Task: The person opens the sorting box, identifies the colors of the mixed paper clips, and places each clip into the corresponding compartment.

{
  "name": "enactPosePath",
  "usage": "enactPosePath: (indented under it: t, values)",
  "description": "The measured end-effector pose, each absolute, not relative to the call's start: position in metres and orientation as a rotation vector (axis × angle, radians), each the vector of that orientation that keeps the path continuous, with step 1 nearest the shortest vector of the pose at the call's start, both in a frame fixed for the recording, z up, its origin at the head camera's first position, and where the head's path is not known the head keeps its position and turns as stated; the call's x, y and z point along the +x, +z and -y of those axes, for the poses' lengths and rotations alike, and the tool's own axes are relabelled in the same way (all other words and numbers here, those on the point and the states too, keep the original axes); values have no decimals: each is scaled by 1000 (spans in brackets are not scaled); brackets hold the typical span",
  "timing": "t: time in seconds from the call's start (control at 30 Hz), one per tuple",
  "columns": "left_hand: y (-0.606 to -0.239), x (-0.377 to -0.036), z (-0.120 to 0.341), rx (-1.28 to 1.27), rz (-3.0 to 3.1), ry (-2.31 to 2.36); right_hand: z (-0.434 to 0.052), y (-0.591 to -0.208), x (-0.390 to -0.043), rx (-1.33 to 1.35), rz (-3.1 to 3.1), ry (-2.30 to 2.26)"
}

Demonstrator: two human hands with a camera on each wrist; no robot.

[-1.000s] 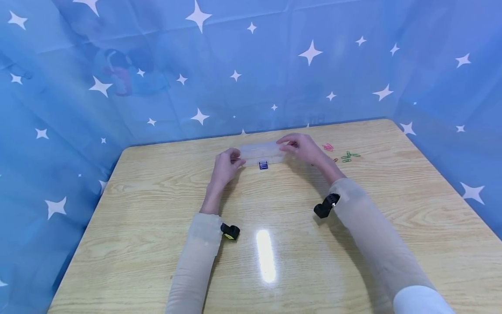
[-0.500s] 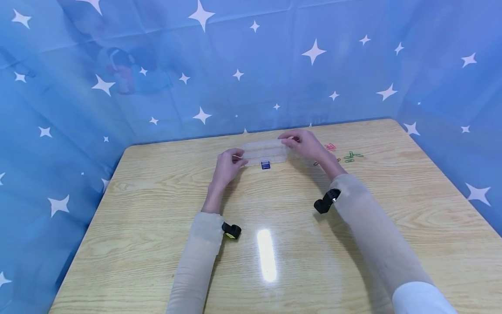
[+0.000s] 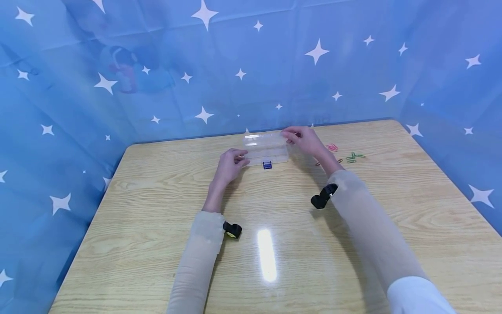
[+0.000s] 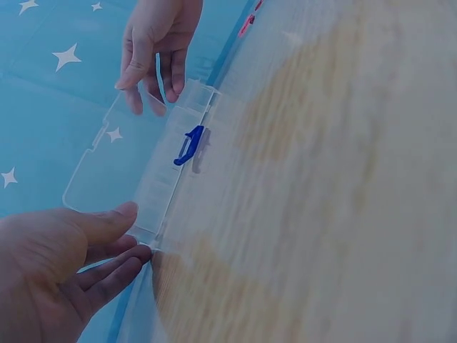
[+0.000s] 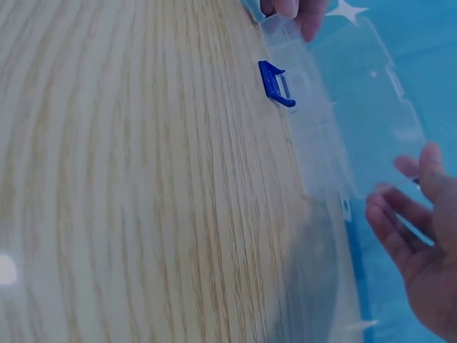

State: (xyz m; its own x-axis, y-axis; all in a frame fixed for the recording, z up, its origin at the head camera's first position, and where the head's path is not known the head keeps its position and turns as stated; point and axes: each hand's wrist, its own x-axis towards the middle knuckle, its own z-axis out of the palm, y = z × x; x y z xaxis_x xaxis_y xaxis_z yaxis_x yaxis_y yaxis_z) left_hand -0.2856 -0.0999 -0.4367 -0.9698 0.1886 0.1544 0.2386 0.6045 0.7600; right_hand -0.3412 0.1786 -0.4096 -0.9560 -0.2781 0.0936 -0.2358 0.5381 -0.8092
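A clear plastic box (image 3: pixel 270 155) with a blue latch (image 3: pixel 267 165) lies near the table's far edge. Its clear lid (image 3: pixel 262 138) stands raised off the base. My right hand (image 3: pixel 290 137) pinches the lid's right end between thumb and fingers. My left hand (image 3: pixel 241 160) holds the base's left end between thumb and fingers. In the left wrist view the left hand (image 4: pixel 125 239) is at the near corner of the lid (image 4: pixel 121 161), with the latch (image 4: pixel 190 145) hanging down. The right wrist view shows the right hand (image 5: pixel 410 207) at the edge of the lid (image 5: pixel 357 100).
Pink paper clips (image 3: pixel 332 147) and green ones (image 3: pixel 353 156) lie on the wooden table (image 3: pixel 157 209) just right of the box. A blue star-patterned cloth (image 3: pixel 196 65) walls the table on three sides. A lamp glare (image 3: pixel 266 255) shows near the front.
My right hand has lifted the lid up and back from the base, away from me. The left hand has stayed at the box's left end.
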Motion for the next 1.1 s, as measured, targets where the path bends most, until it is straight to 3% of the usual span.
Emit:
enactPosePath:
  t: [0.43, 1.1]
  values:
    - [-437, -288, 98, -411, 2777, -1272, -169, -415, -351, -168, -2717, -1634]
    - [-438, -287, 102, -411, 2813, -1271, -156, -433, -355, 76, -2752, -1467]
